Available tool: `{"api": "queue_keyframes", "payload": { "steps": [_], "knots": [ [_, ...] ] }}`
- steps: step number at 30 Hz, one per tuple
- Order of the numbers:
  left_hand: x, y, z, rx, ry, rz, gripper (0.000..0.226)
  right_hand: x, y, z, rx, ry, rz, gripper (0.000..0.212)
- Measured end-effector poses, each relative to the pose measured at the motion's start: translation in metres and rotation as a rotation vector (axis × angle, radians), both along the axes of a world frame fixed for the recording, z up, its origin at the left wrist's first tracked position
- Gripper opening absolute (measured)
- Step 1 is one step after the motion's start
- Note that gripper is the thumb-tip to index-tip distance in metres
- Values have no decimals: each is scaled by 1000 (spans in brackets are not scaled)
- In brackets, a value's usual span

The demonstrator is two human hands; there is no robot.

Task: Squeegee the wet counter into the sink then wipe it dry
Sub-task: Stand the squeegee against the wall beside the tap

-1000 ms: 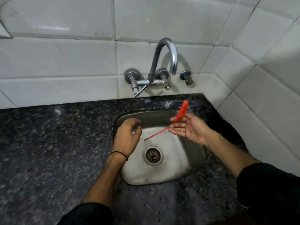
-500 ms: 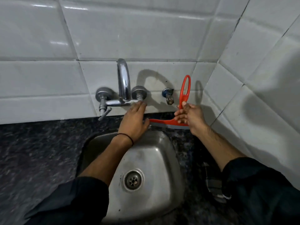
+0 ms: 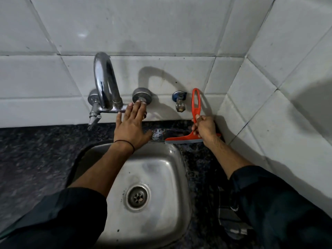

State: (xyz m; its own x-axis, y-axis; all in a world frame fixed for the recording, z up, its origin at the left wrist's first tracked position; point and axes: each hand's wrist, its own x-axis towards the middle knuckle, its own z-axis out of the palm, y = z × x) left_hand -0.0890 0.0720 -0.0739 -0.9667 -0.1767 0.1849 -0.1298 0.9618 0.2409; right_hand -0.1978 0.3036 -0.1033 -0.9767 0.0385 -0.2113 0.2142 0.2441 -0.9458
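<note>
A: Starting with the container: what does the steel sink [image 3: 161, 159] hold?

B: Nothing loose. Only its round drain [image 3: 138, 196] shows in the basin floor, with a few dark specks around it. The basin is set into the dark speckled table [image 3: 36, 159].

A: Where is the red squeegee [image 3: 195, 123]?

B: At the back right corner, on the strip of table between the sink's rear rim and the tiled wall [image 3: 161, 33]. Its blade lies along the table with its left tip just beside the sink's rear right corner; the looped handle stands upright near the small wall valve [image 3: 179, 103].

A: And each grip?

B: The right hand [image 3: 204, 127] is clenched around the lower handle, just above the blade. The left hand [image 3: 132, 126] is spread flat, grasping nothing; its fingertips [image 3: 139, 103] reach the right knob of the faucet [image 3: 105, 87], and its wrist passes over the sink's rear rim.

A: Anything else?

B: A striped cloth [image 3: 226, 212] lies on the table right of the sink, partly under the right sleeve.
</note>
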Motion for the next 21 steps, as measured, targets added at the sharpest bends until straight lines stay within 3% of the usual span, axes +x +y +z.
{"api": "queue_keyframes", "payload": {
  "steps": [11,15,18,21],
  "knots": [
    [-9,-6,3,75,-71,45,88,8,22,7,-38,51,28,19],
    [3,12,5,103,70,114,81,36,48,16,-2,156,25,21],
    [33,56,-7,133,181,64,68,77,75,7,146,231,10,19],
    [76,104,-42,201,79,-75,58,129,98,-15,438,294,53,21]
  ]
}}
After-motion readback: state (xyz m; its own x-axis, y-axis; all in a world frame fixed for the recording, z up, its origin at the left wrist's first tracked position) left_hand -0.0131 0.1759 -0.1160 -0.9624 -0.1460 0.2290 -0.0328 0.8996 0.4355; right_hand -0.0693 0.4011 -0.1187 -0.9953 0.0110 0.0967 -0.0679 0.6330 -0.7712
